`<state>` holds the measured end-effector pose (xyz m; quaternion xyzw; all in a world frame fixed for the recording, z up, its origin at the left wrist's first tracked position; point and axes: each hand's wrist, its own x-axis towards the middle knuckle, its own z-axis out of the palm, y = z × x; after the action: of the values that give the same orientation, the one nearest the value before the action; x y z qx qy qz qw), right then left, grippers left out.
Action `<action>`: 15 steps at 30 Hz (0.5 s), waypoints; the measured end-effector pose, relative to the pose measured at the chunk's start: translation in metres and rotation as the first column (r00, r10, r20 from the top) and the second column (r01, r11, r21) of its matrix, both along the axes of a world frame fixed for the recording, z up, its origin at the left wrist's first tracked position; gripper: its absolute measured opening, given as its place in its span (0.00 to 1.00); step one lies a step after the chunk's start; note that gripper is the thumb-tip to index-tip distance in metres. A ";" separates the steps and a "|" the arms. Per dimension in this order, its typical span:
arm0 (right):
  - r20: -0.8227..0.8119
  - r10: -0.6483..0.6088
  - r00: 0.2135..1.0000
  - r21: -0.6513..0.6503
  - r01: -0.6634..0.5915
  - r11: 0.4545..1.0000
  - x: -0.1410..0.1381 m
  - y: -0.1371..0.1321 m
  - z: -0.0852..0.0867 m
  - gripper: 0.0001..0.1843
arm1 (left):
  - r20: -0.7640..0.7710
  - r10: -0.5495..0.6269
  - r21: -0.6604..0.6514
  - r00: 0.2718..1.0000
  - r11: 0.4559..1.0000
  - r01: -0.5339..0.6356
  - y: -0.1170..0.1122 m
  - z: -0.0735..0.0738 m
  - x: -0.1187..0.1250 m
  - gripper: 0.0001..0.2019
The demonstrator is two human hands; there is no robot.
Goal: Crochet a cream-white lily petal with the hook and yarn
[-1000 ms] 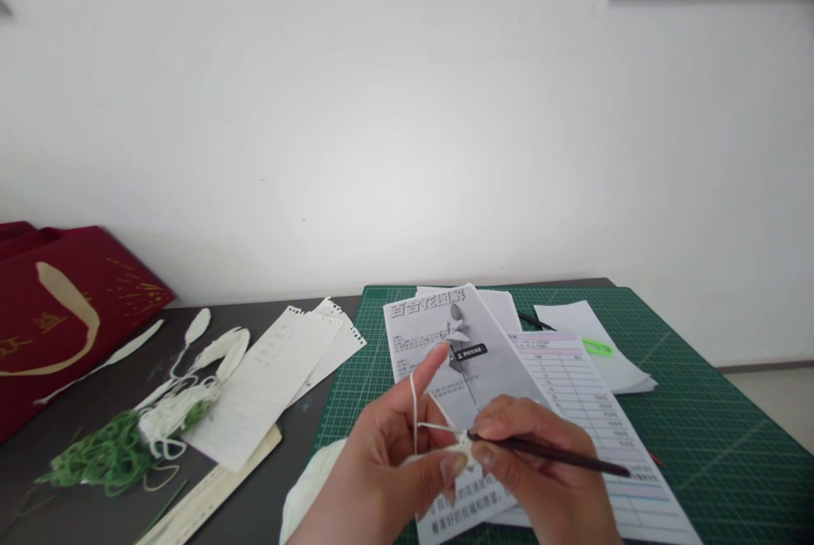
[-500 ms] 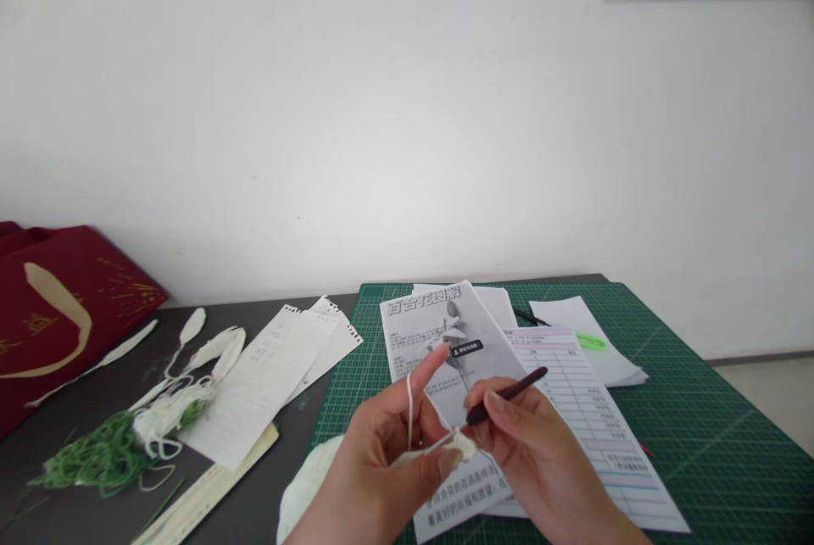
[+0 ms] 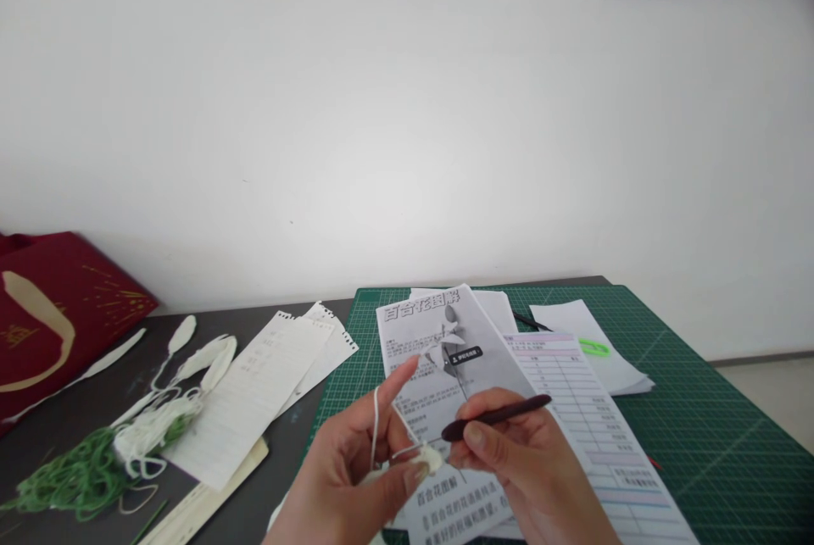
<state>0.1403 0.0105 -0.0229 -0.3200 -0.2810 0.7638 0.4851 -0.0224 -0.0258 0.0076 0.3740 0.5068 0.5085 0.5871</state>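
My left hand [image 3: 356, 460] pinches a small white crochet piece [image 3: 432, 460] between thumb and fingers. White yarn [image 3: 375, 426] loops around its raised index finger and runs down to the piece. In my right hand [image 3: 515, 452] is a crochet hook [image 3: 499, 416] with a dark handle, held like a pen. The hook's thin metal shaft points left to the crochet piece; whether its tip sits inside a stitch is too small to tell. Beneath both hands lies a printed pattern sheet [image 3: 420, 329] with a flower picture.
A green cutting mat [image 3: 687, 392] carries a lined form [image 3: 553, 367], blank papers [image 3: 585, 325], a bright green clip [image 3: 594, 347] and a black pen [image 3: 531, 321]. Leftward are handwritten notes [image 3: 254, 392], green yarn [image 3: 76, 477], white yarn [image 3: 156, 430], white crocheted petals [image 3: 220, 358] and a red bag [image 3: 69, 291].
Both hands have shifted slightly left and down in view, the left one more. The hook's handle has tilted closer to level, and more of its shaft shows at the crochet piece.
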 end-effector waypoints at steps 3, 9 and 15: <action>0.016 -0.026 1.000 -0.009 0.026 1.000 -0.002 -0.001 -0.001 0.12 | 0.010 -0.022 0.002 1.000 1.000 0.022 0.001 -0.001 -0.003 0.31; 0.042 -0.050 0.998 0.006 0.049 0.999 -0.003 -0.001 0.000 0.11 | 0.012 -0.064 -0.022 0.998 0.998 0.065 0.003 0.001 -0.006 0.30; 0.023 -0.085 0.996 0.041 0.084 0.996 -0.001 0.004 -0.003 0.10 | 0.037 -0.197 0.005 0.980 0.980 0.197 0.018 -0.001 -0.009 0.32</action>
<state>0.1393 0.0142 -0.0259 -0.3314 -0.2883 0.7327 0.5199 -0.0315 -0.0081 0.0064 0.4134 0.4558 0.4551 0.6436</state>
